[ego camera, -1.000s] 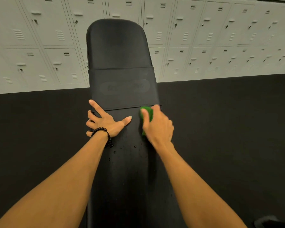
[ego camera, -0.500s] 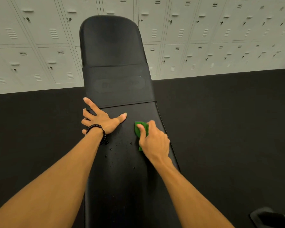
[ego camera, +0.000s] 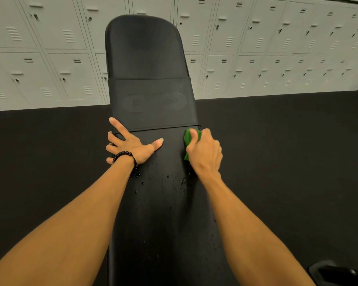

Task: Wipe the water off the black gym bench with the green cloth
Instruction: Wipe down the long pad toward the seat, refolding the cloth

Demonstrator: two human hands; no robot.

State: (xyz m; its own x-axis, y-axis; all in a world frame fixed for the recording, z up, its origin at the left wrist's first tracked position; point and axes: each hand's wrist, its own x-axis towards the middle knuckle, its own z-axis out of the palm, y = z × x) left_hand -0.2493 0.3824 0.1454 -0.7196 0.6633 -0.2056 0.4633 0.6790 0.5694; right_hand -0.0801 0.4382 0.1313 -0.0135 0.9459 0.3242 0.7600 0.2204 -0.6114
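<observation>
The black gym bench point(ego camera: 153, 223) runs away from me down the middle of the view, with a wide band across it. Water drops point(ego camera: 174, 180) dot the pad just below my hands. My right hand point(ego camera: 205, 151) grips a bunched green cloth point(ego camera: 189, 138) and presses it on the bench's right edge, just below the band. My left hand point(ego camera: 130, 144) rests flat on the left side of the pad, fingers spread, thumb pointing right. A black bead bracelet sits on that wrist.
A wall of white lockers point(ego camera: 256, 48) stands behind the bench. Dark rubber floor point(ego camera: 287, 162) lies on both sides. A dark object point(ego camera: 339, 273) shows at the bottom right corner.
My right hand pulled the cloth back toward me and inward, then pushed it forward again to the right edge by the band. My left hand stayed planted.
</observation>
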